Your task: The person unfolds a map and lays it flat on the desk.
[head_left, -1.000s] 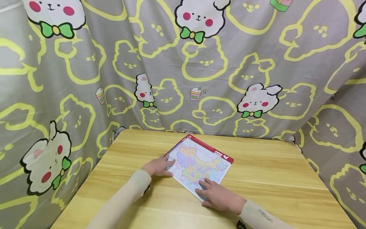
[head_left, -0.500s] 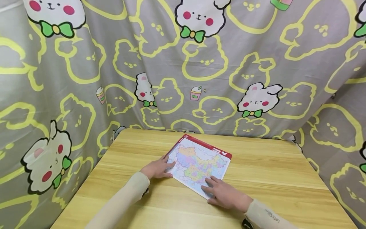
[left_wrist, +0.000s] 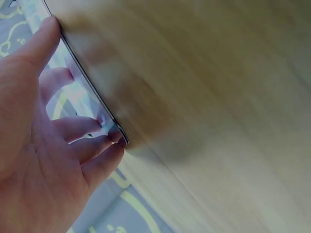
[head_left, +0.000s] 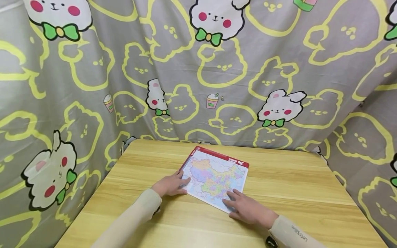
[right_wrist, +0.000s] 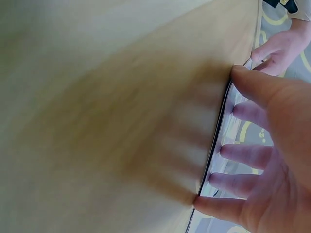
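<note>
A thin rectangular board (head_left: 217,167) printed with a coloured map lies flat on the wooden table, turned at an angle, its red title strip along the far side. At its left side, my left hand (head_left: 170,184) rests with spread fingers on the surface and the thumb by the near edge. My right hand (head_left: 249,208) touches the near right corner area with its fingertips, palm down. In the right wrist view, the thumb and little finger meet the dark edge of the glossy board (right_wrist: 224,131). The left wrist view has the left fingertips (left_wrist: 92,125) on the board.
The wood-grain table (head_left: 294,206) extends on both sides of the board. A grey curtain (head_left: 186,69) with yellow outlines and white rabbit faces hangs behind it and along both sides. Light sleeves (head_left: 136,210) cover both forearms.
The board has turned counterclockwise, its near corner swinging right and its red strip shifting slightly left. My right hand has moved right along with it; my left hand has barely moved.
</note>
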A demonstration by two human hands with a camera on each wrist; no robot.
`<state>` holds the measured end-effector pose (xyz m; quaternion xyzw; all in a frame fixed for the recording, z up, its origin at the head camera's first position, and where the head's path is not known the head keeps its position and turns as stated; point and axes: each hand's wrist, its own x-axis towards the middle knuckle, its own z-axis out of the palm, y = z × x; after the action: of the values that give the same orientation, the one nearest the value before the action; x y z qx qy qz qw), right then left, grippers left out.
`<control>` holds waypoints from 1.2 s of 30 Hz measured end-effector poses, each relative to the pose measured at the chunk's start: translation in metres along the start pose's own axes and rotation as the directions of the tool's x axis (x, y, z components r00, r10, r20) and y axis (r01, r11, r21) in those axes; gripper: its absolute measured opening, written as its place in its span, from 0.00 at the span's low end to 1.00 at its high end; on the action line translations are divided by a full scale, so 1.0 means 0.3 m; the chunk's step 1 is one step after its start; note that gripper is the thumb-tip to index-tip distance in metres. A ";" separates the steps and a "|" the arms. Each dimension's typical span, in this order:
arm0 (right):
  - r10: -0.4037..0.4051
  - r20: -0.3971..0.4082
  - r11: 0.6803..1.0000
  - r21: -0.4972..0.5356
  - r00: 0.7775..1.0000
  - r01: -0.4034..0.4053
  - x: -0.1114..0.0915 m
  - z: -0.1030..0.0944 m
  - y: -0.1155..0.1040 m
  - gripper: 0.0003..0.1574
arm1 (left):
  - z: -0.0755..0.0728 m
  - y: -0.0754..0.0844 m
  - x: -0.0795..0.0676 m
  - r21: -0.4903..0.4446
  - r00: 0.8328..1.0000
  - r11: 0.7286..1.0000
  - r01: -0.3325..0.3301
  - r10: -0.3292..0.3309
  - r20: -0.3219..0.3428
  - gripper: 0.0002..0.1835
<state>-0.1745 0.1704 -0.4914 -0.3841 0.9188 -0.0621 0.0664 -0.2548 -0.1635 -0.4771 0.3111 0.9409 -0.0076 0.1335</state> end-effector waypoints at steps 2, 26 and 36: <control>-0.001 -0.004 1.000 -0.014 1.000 0.001 0.000 0.001 0.005 0.31 | 0.002 0.005 -0.004 0.006 1.000 1.000 -0.002 0.002 0.003 0.33; -0.037 -0.084 0.998 -0.059 0.996 0.032 0.001 0.000 0.057 0.29 | 0.020 0.049 -0.049 0.032 0.999 0.998 -0.050 0.051 -0.016 0.31; -0.016 -0.078 0.998 -0.068 0.997 0.011 0.008 -0.006 0.077 0.27 | 0.016 0.072 -0.072 -0.008 0.999 0.999 -0.038 0.038 -0.009 0.30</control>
<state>-0.1925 0.1849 -0.4938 -0.3895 0.9197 -0.0464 0.0168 -0.2244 -0.1592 -0.4747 0.3283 0.9355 -0.0001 0.1305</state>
